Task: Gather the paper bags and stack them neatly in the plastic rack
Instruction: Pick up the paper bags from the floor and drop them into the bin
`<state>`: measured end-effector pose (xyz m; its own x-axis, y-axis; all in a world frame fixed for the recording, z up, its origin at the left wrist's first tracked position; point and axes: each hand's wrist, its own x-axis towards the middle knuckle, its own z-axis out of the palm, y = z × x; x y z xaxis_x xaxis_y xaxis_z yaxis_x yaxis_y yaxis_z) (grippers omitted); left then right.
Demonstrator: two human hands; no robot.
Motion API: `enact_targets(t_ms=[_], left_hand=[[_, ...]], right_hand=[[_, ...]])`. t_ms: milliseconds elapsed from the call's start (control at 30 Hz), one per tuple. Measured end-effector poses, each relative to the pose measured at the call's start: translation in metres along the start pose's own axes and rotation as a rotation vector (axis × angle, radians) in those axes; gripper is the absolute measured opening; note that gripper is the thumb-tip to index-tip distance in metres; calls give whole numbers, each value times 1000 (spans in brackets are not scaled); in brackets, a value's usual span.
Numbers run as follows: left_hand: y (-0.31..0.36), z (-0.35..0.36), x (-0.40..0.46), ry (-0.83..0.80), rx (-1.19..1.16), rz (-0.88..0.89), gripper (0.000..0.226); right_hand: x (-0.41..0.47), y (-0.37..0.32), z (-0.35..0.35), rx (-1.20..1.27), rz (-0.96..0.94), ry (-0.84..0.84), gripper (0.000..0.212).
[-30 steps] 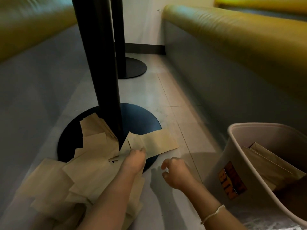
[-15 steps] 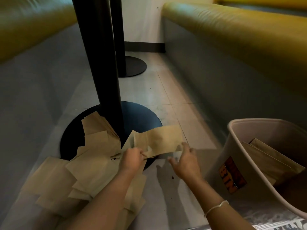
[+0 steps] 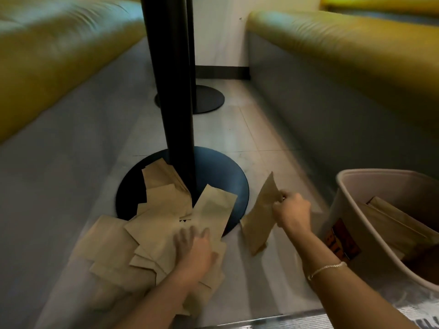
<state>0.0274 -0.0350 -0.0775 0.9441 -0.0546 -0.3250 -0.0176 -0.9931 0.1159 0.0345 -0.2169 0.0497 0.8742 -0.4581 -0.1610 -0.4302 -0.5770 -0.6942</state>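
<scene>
Dim indoor light, motion blur throughout (strongest at edges), wide-angle bending.

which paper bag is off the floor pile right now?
The bag pinched by the right hand, hanging beside the plastic rack; the rest lie in the pile.

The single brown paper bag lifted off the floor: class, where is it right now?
In the head view, the single brown paper bag hangs right of centre, pinched by the right hand, between the round black table base and the beige plastic rack.
</scene>
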Motion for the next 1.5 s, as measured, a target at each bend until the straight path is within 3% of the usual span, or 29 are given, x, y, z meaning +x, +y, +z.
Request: enact_targets(t_ms=[100, 233, 300, 467, 567, 733, 800, 867, 1000, 1233, 1400, 1500], left_hand=[[-25, 0, -6, -147, 11, -283, 77], [-43, 2, -7, -146, -45, -236, 53], [-44, -2, -10, -85, -45, -164, 38], [-31, -57, -27, 69, -66, -156, 29], [-1, -112, -41, 259, -129, -75, 25], [79, -224, -89, 588, -507, 140, 16], [109, -258, -106, 645, -674, 231, 10], [137, -280, -120, 614, -848, 310, 13], [185, -293, -140, 430, -1046, 435, 23], [242, -259, -129, 219, -670, 437, 30], [249, -222, -118, -33, -729, 384, 58], [236, -218, -111, -35, -779, 429, 67]], right_hand=[[-7, -9, -7, -78, -69, 29, 38], [-18, -21, -12, -166, -130, 46, 28], [-24, -29, -16, -192, -158, 60, 26], [-33, -56, -51, -117, -248, 125, 29], [-38, -75, -101, -40, -293, 257, 30], [-51, -84, -208, -45, -273, 595, 29], [-53, -77, -244, -85, -204, 672, 30], [-54, -65, -266, -146, -123, 672, 32], [-53, -36, -266, -221, 22, 475, 25], [-44, -30, -248, -141, -30, 486, 32], [-34, -39, -225, -93, -122, 448, 33], [-28, -46, -204, -63, -167, 386, 31]])
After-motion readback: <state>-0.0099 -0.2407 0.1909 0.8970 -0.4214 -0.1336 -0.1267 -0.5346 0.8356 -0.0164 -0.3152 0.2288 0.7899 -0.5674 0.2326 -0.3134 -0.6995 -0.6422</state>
